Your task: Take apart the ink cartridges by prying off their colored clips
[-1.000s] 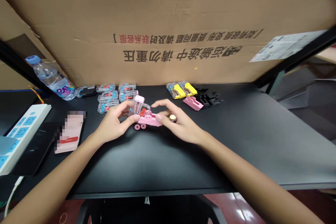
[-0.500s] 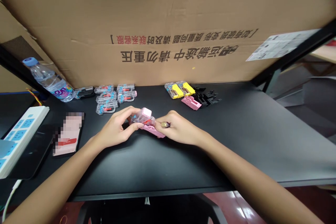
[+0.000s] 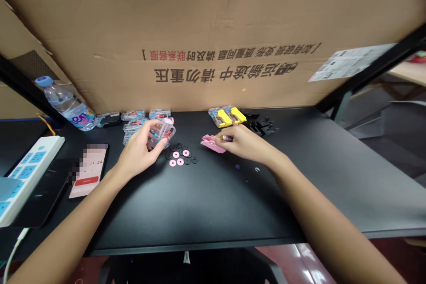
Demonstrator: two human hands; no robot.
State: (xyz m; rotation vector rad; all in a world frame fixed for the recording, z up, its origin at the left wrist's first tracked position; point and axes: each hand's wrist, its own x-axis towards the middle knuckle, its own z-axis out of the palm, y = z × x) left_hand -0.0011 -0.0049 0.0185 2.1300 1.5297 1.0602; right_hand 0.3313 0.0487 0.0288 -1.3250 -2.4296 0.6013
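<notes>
My left hand (image 3: 141, 144) is closed around a clear plastic toy gun body (image 3: 164, 134) with a pink end and red and blue parts inside. In my right hand (image 3: 244, 141) is a pink plastic piece (image 3: 213, 143), pinched at its right end. A slim dark tool with a gold-coloured end (image 3: 226, 138) also sticks out of that hand; its other end is hidden. Between the hands, pink and black rings (image 3: 180, 162) lie loose on the black table (image 3: 186, 208). More clear toy gun bodies (image 3: 135, 122) lie behind my left hand, partly covered by it.
Two clear bodies with yellow parts (image 3: 224, 118) and a heap of black pieces (image 3: 262, 125) lie behind my right hand. A bottle (image 3: 71, 106), a phone (image 3: 88, 173) and a power strip (image 3: 36, 159) are at the left. Cardboard (image 3: 216, 17) rises along the back edge.
My hands have moved apart. The clear body went left and back with my left hand, and the pink piece went right and back with my right. The rings between them now show.
</notes>
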